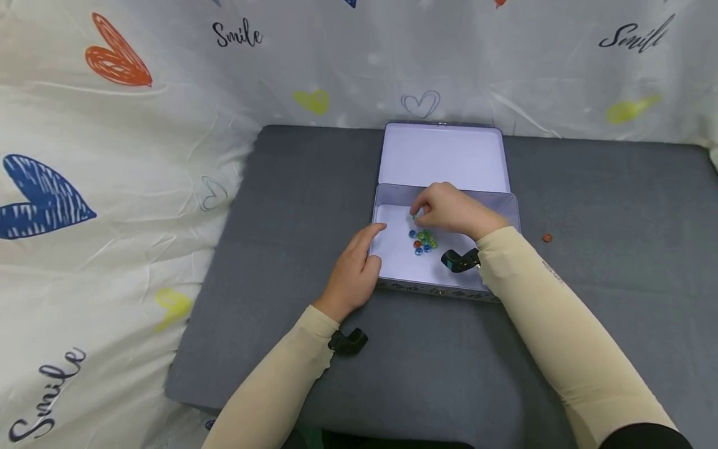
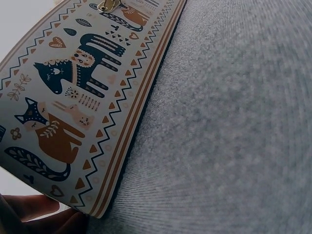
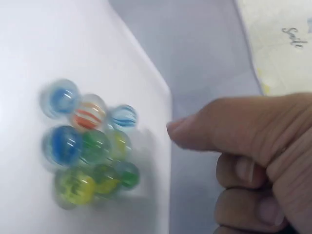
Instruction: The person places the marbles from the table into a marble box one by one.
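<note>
A shallow metal box (image 1: 404, 270) with a white inside stands on the grey table, its lid (image 1: 445, 156) folded back. My right hand (image 1: 454, 209) is over the box; thumb and forefinger pinch a small greenish marble (image 1: 414, 216). In the right wrist view the thumb (image 3: 195, 131) hides that grip. Several glass marbles (image 3: 95, 146), blue, green, yellow and one orange-striped, lie clustered on the box floor. My left hand (image 1: 353, 271) rests against the box's left side, fingers fairly straight at the rim. In the left wrist view its fingers (image 2: 31, 207) show beside a box corner.
An orange marble (image 1: 546, 237) lies on the table (image 1: 617, 249), right of the box. The box front (image 2: 73, 97) has printed animals and a metal clasp (image 2: 108, 6). A pale curtain (image 1: 348, 62) with hearts and lettering hangs behind and to the left.
</note>
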Demonstrator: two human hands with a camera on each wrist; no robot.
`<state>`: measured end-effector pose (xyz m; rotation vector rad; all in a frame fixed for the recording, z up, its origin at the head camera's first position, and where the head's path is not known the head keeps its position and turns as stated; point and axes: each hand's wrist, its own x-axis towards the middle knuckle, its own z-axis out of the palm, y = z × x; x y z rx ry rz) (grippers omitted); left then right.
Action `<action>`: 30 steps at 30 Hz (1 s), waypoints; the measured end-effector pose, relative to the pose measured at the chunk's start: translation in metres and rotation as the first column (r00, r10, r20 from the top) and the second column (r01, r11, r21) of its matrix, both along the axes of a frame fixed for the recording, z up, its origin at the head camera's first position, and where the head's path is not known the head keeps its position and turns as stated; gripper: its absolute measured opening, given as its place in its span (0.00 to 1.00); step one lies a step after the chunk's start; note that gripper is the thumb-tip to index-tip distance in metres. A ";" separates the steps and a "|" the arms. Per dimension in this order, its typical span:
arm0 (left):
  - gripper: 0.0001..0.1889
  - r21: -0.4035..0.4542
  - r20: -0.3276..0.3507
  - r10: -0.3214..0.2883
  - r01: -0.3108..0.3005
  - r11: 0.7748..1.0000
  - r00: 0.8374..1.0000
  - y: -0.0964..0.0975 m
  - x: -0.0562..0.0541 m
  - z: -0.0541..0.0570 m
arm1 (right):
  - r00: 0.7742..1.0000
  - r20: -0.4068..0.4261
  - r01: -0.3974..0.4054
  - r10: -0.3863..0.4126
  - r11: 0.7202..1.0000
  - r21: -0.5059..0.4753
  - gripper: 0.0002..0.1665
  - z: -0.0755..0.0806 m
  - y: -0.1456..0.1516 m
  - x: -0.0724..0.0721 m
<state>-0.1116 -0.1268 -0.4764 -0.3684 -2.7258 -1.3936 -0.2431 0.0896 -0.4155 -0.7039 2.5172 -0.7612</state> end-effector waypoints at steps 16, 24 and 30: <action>0.32 -0.010 -0.002 -0.002 0.002 1.000 1.000 -0.001 -0.001 0.005 | 0.998 0.020 -0.055 0.055 0.998 0.025 0.12 -0.010 0.000 -0.003; 0.32 -0.005 -0.020 -0.007 0.007 1.000 1.000 -0.001 -0.002 0.005 | 0.998 0.010 -0.064 0.064 0.998 0.020 0.14 -0.007 0.001 -0.002; 0.32 -0.008 -0.005 -0.004 0.004 1.000 1.000 -0.001 0.000 0.003 | 0.999 -0.022 -0.039 0.039 0.999 0.012 0.14 -0.001 0.003 0.001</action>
